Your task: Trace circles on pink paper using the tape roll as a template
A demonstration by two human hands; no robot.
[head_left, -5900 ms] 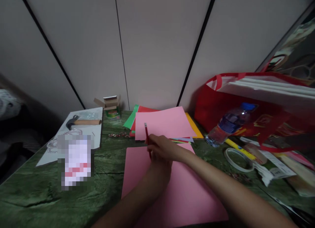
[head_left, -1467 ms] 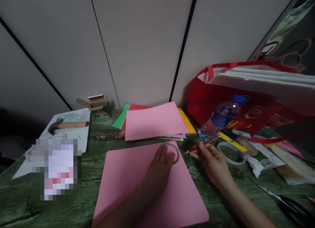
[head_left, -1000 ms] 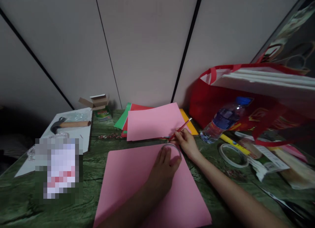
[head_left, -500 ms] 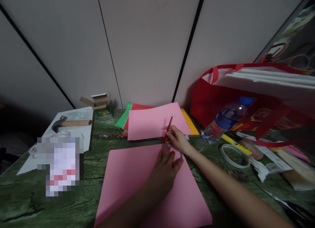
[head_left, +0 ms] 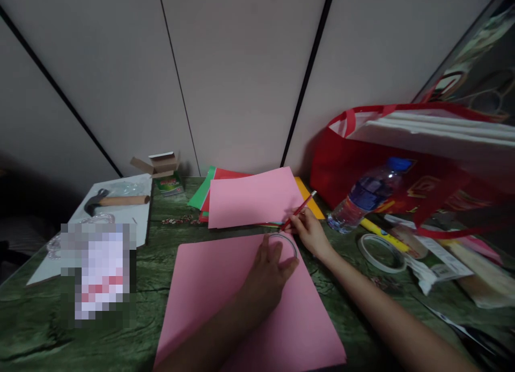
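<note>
1. The worktop (head_left: 147, 332) carries everything and should be firm enough to press against
2. The pink paper (head_left: 209, 297) lies flat on it in front of the person; it looks light, bendable and easily creased, so best steadied with a flat palm or lifted by an edge; whether it is one sheet or several I cannot tell
3. The left hand (head_left: 265, 283) rests on the paper with its fingers spread, their tips on and about the ring
4. The right hand (head_left: 308, 232) is just beyond the paper's far right corner, its fingers pinching the pencil
5. The ring (head_left: 295, 247) lies flat near that corner, partly hidden by the left hand; it is probably light, stiff and apt to slide on smooth paper, so best pressed down at its rim from two sides
6. The pencil (head_left: 301, 208) slants, eraser end up, lower end at the ring's far side; likely light and rigid with a fragile point, best held low on the shaft; whether it touches the paper is unclear
</note>
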